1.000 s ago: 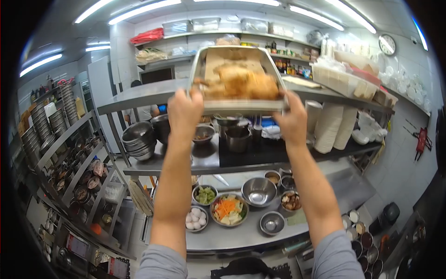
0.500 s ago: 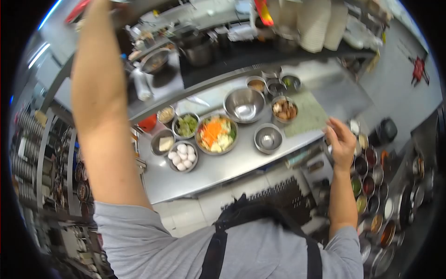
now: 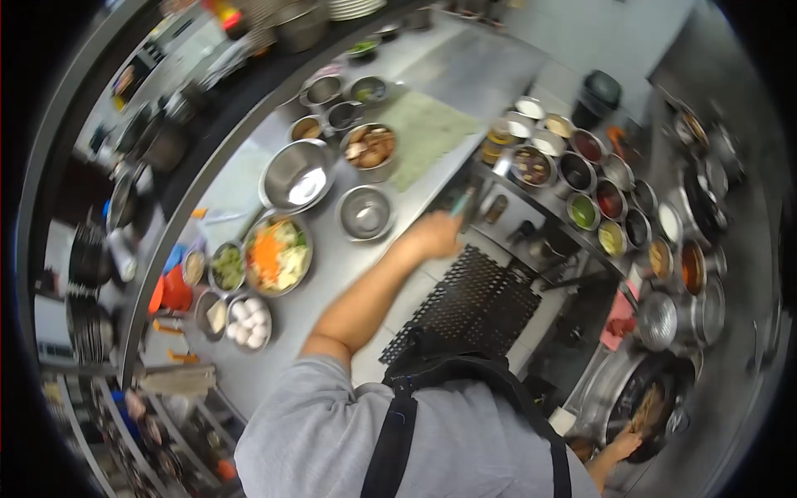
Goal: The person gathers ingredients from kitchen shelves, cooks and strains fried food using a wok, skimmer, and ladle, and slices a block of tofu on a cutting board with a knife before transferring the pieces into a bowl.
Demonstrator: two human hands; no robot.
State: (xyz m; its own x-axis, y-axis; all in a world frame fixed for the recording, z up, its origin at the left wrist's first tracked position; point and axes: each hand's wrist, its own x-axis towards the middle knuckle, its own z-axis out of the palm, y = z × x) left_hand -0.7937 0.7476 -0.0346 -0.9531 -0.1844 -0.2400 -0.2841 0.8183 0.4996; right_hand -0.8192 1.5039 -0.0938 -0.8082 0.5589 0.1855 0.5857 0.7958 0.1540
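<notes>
My left hand (image 3: 437, 236) stretches over the front edge of the steel counter (image 3: 328, 286), its fingers closed beside a blurred teal thing (image 3: 462, 202); what it grips is unclear. At the lower right my right hand (image 3: 624, 444) is at the rim of a dark wok (image 3: 679, 378), closed against a long brown thing (image 3: 649, 408) too blurred to name. Nearest my left hand on the counter are an empty steel bowl (image 3: 365, 212) and a bowl of brown chunks (image 3: 370, 149).
A large steel bowl (image 3: 296, 176), a bowl of cut vegetables (image 3: 278, 256) and a bowl of eggs (image 3: 248, 324) stand on the counter. Several sauce pots (image 3: 610, 199) line the right. A black perforated mat (image 3: 469, 303) covers part of the floor.
The view has swung right toward the stove. The tray with browned food, held in both hands a second ago, is out of sight. My left hand has come down; my right has reached the wok.
</notes>
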